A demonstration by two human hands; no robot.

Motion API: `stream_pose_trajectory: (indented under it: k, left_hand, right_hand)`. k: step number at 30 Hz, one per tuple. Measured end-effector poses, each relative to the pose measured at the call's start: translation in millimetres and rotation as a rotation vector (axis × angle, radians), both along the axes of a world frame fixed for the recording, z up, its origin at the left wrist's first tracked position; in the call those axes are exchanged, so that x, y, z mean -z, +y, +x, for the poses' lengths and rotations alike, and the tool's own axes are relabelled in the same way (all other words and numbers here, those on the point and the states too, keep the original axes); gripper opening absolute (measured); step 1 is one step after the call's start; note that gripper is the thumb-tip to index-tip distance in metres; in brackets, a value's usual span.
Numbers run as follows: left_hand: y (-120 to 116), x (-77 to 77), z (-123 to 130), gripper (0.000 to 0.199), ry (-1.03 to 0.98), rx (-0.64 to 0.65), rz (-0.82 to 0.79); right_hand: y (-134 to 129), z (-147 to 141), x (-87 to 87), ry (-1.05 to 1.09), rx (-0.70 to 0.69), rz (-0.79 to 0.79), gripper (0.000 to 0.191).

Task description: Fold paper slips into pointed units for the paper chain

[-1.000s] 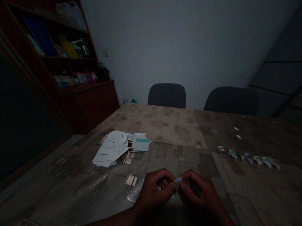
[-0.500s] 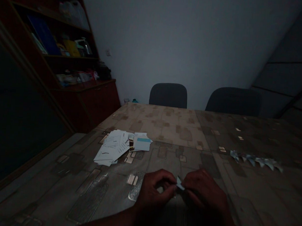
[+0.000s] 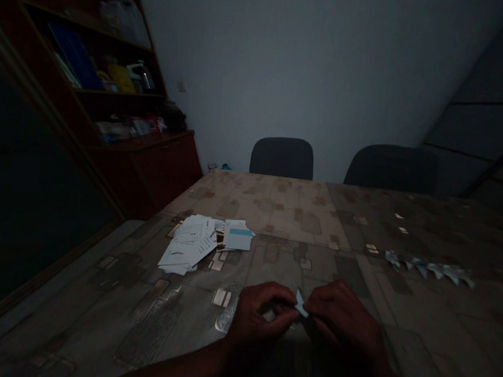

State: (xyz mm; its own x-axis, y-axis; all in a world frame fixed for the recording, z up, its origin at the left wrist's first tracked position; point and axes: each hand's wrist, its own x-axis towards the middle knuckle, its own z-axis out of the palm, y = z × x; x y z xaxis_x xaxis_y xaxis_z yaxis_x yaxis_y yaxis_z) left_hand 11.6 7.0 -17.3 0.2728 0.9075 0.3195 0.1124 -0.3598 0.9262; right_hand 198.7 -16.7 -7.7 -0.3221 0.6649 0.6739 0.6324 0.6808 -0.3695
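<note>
A small folded piece of pale paper is pinched between my two hands near the table's front edge. My left hand grips its left side between thumb and forefinger. On the other side, my right hand has its fingertips closed on the paper's right edge. To the far left lies a loose pile of white paper slips, with a blue-striped card at its right end. A row of small folded paper pieces rests on the table to the right.
A patterned cloth covers the table. Two dark chairs stand behind it, one in the middle and one at the right. A reddish wooden cabinet with filled shelves is at the left. The room is dim.
Both hands stay in nearly the same place with the folded paper between them. The paper has tilted slightly and shows a little more of its pointed upper end. The view has shifted marginally.
</note>
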Motion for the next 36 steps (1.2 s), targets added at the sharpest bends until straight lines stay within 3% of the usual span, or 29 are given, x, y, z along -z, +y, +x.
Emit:
stream_pose_trajectory:
  k: [7,12,21,28,36]
  left_hand:
    - [3,-0.6,-2,0.006,-0.03,0.048,0.093]
    - [3,1.4,-2,0.007,-0.098,0.043,0.128]
    - [3,-5.2,-3,0.008,-0.012,0.056,0.154]
    - [7,0.1,-2,0.005,-0.07,0.045,0.3]
    - [4,-2.9,-2,0.007,-0.047,0.037,0.286]
  right_hand:
    - [2,-2,-6.2,0.051,-0.059,0.019,0.01]
    - [3,-4,-11.8,0.14,-0.013,-0.064,0.006]
    - [2,-3,-14.5,0.113,-0.053,-0.058,0.009]
    - [2,-4,-16.8,0.097,-0.07,-0.044,0.017]
    - [2,-4,-17.0,0.048,-0.081,-0.062,0.016]
